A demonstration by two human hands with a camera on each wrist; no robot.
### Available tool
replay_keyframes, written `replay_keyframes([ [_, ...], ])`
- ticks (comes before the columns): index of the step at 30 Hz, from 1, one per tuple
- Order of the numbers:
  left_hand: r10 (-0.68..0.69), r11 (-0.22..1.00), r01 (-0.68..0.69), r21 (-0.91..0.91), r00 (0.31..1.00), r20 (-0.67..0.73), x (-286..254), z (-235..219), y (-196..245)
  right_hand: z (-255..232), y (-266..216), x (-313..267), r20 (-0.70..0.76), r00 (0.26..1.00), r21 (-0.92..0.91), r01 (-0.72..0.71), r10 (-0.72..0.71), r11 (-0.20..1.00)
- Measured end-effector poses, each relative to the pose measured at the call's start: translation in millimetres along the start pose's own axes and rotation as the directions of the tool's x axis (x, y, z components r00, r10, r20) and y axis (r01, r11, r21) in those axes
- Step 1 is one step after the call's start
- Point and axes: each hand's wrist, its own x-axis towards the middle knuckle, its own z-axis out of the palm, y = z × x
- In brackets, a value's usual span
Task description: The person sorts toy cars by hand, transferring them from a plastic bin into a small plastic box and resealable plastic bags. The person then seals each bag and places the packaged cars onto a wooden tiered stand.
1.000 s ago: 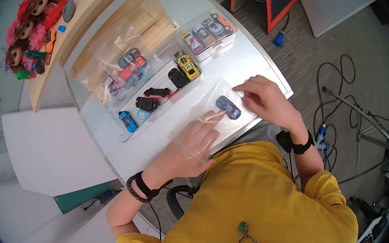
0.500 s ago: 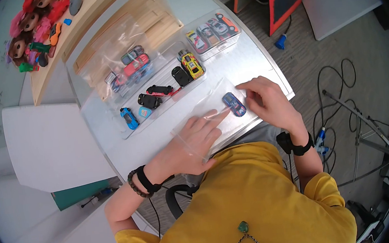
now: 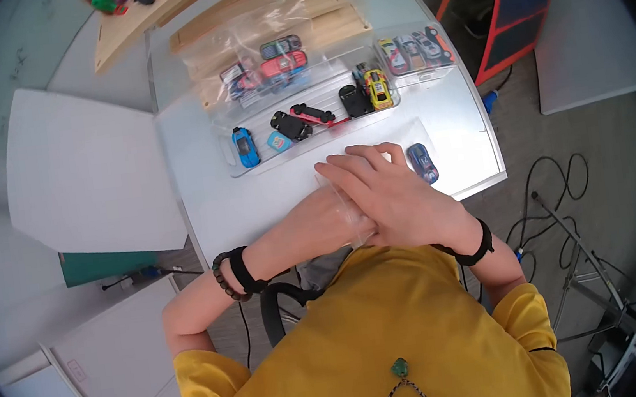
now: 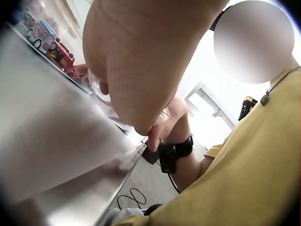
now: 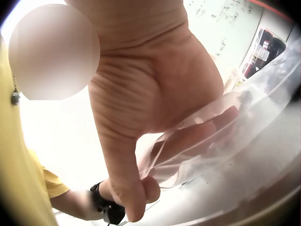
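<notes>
A clear plastic bag (image 3: pixel 416 128) lies at the table's front edge, with a dark blue toy car (image 3: pixel 422 164) within its outline. My left hand (image 3: pixel 328 217) is inside the bag; its fingers show through the film in the right wrist view. Over it lies my right hand (image 3: pixel 392 198), fingers stretched leftward across the bag's mouth. In the right wrist view my right thumb (image 5: pixel 134 207) is beside the left thumb at the bag's edge. In the head view the right hand hides most of the left fingers.
Behind the hands stands a clear tray (image 3: pixel 240 170) holding a light blue toy car (image 3: pixel 245 147), a yellow one (image 3: pixel 378 90) and several dark ones. A bag with a red car (image 3: pixel 284 64) lies beyond it. A box of cars (image 3: pixel 422 75) stands right, wooden boards (image 3: pixel 249 6) at the back.
My right hand has moved left from beside the blue car onto the left hand and the bag's mouth. The left hand stays in the bag. The head view has turned.
</notes>
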Motion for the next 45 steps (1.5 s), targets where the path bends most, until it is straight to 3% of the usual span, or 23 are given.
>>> replay_keyframes([
  [1, 0.004, 1.000, -0.002, 0.018, 0.995, -0.097, -3.3, 1.3, -0.4, -1.4, 0.8, 2.3, 0.012, 1.000, -0.001, 0.011, -0.011, 1.000],
  [2, -0.004, 1.000, 0.006, 0.013, 0.994, -0.108, -5.9, 1.2, -1.7, -3.3, 1.4, 3.7, 0.047, 0.999, -0.030, -0.007, 0.008, 1.000],
  [4, 0.271, 0.945, -0.204, 0.255, 0.925, -0.268, -9.5, -1.3, -4.9, -3.1, 5.6, 3.8, 0.067, 0.997, -0.076, -0.028, 0.033, 0.997],
  [5, 0.269, 0.947, -0.201, 0.250, 0.923, -0.275, -15.5, -0.4, -3.8, -4.0, 6.7, 3.2, 0.075, 0.997, -0.078, -0.027, 0.032, 0.997],
  [7, 0.124, 0.989, -0.101, 0.109, 0.966, -0.228, -29.6, 1.3, -0.8, -6.1, 7.7, 3.2, 0.052, 0.997, -0.118, -0.058, 0.065, 0.991],
  [10, 0.106, 0.993, -0.117, -0.021, 0.951, -0.290, -33.2, 6.2, 1.6, -9.3, 6.9, 5.3, 0.067, 0.996, -0.083, -0.053, 0.058, 0.995],
  [16, 0.132, 0.990, -0.143, 0.003, 0.905, -0.404, -30.1, 16.6, 1.7, -8.0, 1.5, 9.9, 0.027, 0.998, -0.024, -0.055, 0.056, 0.998],
  [23, 0.124, 0.992, -0.108, 0.065, 0.938, -0.324, -25.4, 16.2, -3.9, -9.8, 4.3, 18.5, 0.063, 0.998, 0.067, -0.035, 0.031, 0.997],
  [25, 0.185, 0.976, -0.136, 0.168, 0.929, -0.320, -26.2, 15.3, -6.1, -11.8, 6.8, 18.9, 0.135, 0.990, 0.121, -0.061, 0.044, 0.991],
  [32, 0.171, 0.972, -0.117, 0.204, 0.947, -0.273, -27.0, 0.0, 1.4, -13.2, 8.2, 20.3, 0.066, 0.998, 0.170, -0.018, 0.007, 0.985],
  [35, 0.129, 0.980, -0.081, 0.180, 0.954, -0.271, -36.4, -27.1, 13.5, -14.6, 6.1, 19.5, 0.074, 0.997, 0.171, -0.036, 0.024, 0.985],
  [37, 0.009, 0.986, 0.045, 0.162, 0.948, -0.319, -47.1, -56.7, 17.1, -13.0, 6.0, 18.0, 0.029, 0.999, 0.172, -0.048, 0.044, 0.984],
  [38, 0.010, 0.974, 0.105, 0.202, 0.867, -0.498, -49.1, -64.4, 15.1, -12.9, 5.3, 17.5, 0.025, 0.999, 0.174, -0.047, 0.043, 0.984],
  [40, -0.114, 0.954, 0.260, 0.149, 0.774, -0.623, -46.0, -86.0, 6.4, -12.9, 3.7, 16.8, 0.021, 0.999, 0.149, -0.043, 0.041, 0.988],
  [41, -0.113, 0.954, 0.261, 0.151, 0.774, -0.623, -41.8, -93.0, -2.0, -12.7, 2.8, 16.4, 0.020, 0.999, 0.148, -0.042, 0.039, 0.988],
  [43, -0.264, 0.930, 0.356, 0.086, 0.815, -0.517, -32.6, -106.4, -19.5, -12.2, 0.9, 15.8, 0.023, 0.999, 0.140, -0.037, 0.034, 0.989],
  [45, -0.218, 0.936, 0.322, 0.142, 0.847, -0.485, -25.8, -106.0, -37.3, -12.2, -1.9, 13.5, 0.015, 0.999, 0.116, -0.035, 0.034, 0.993],
])
